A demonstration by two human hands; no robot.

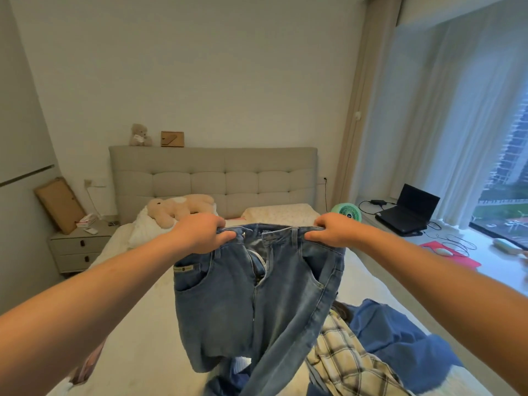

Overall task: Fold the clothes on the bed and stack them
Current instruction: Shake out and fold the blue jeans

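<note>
Bare forearms reach out from the near edge, and between them the jeans (257,295) hang in the air above the bed (148,324), fly open, front facing the person. Left hand (200,232) and right hand (331,232) each pinch the waistband at a corner, fingers curled over the top edge and thumbs underneath — both grips look firm. Below the jeans, their legs trail down into the loose pile at the foot of the bed, beside a plaid shirt (348,358) and a blue garment (400,332).

My guess is that the trouble lies there. One leg looks twisted and bunched against the pile, so laying the jeans down flat may drag the plaid shirt along or leave a crooked fold. Lifting higher on the bed, toward the headboard (214,178), would likely free the hems — nothing folded shows yet
</note>
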